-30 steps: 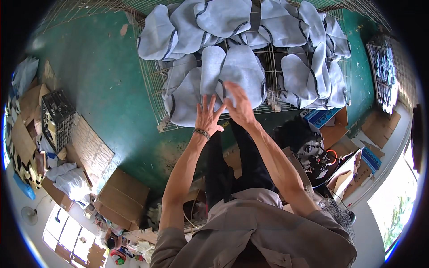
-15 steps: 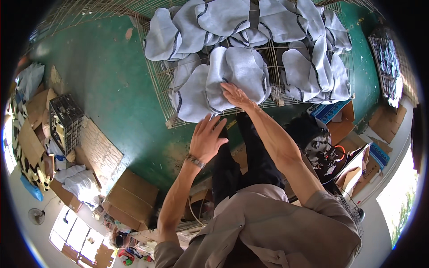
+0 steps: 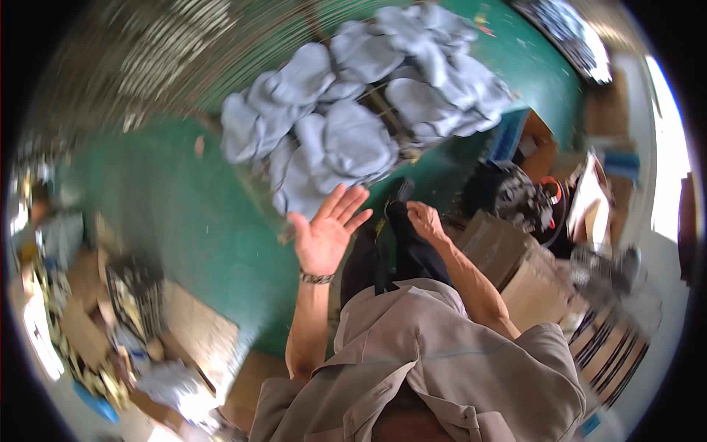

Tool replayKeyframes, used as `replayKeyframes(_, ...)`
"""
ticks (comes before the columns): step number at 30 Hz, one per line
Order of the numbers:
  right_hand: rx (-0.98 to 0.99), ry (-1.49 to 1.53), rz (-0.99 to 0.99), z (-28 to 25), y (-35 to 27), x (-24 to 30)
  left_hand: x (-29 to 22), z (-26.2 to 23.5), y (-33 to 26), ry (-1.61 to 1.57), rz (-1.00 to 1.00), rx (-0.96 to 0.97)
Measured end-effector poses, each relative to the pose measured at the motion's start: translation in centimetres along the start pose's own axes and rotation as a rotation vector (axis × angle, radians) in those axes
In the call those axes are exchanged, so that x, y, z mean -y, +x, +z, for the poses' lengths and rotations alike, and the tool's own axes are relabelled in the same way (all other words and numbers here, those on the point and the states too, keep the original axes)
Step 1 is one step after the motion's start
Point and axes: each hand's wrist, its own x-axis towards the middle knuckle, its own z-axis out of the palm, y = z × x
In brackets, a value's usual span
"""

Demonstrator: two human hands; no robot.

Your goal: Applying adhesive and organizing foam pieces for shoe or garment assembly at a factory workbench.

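Several soft grey felt pieces point(image 3: 359, 140), shaped like boot liners, lie heaped on a low wire rack ahead of me; blur hides their finer detail. My left hand point(image 3: 322, 234) is open just in front of the nearest pieces, palm showing and fingers spread, with nothing in it. A dark band point(image 3: 317, 278) circles that wrist. My right hand point(image 3: 425, 219) is apart from the heap, over my dark-trousered leg. Its fingers are curled in, and nothing shows in them.
Wire racking point(image 3: 169, 59) rises at the upper left, above a green floor point(image 3: 169, 199). On the right are an open blue-and-brown box point(image 3: 541, 147), a dark machine-like object point(image 3: 508, 193) and cardboard boxes point(image 3: 495, 247). A black crate point(image 3: 136, 295) stands on the left among cardboard and bags.
My right hand has left the felt piece it was touching and drawn back, fingers curling. My left hand has turned palm up. The view has swung, and the heap appears tilted.
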Motion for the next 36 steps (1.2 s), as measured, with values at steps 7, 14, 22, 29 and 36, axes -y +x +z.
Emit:
replayKeyframes(7, -0.374, 0.090, 0.422, -4.8, -12.9, -7.2, 3.7, 4.1, 4.2, 0.114, -0.286, 0.104)
replayKeyframes(14, -0.774, 0.322, 0.637, -11.5, -22.0, -13.6, 18.8, 11.3, 14.4, 0.174, -0.664, 0.282)
replayKeyframes(22, -1.101, 0.471, 0.745, -17.7, -26.3, -17.3, 35.5, 20.5, 19.8, 0.233, -0.963, 0.446)
replayKeyframes(29, -1.116, 0.471, 0.838, -21.3, -24.6, -16.8, 44.1, 17.5, 25.6, 0.217, -1.148, 0.368)
replayKeyframes(36, -0.752, 0.587, 0.872, -29.2, -15.7, -19.4, 51.1, 8.1, 38.6, 0.584, -1.234, 0.217)
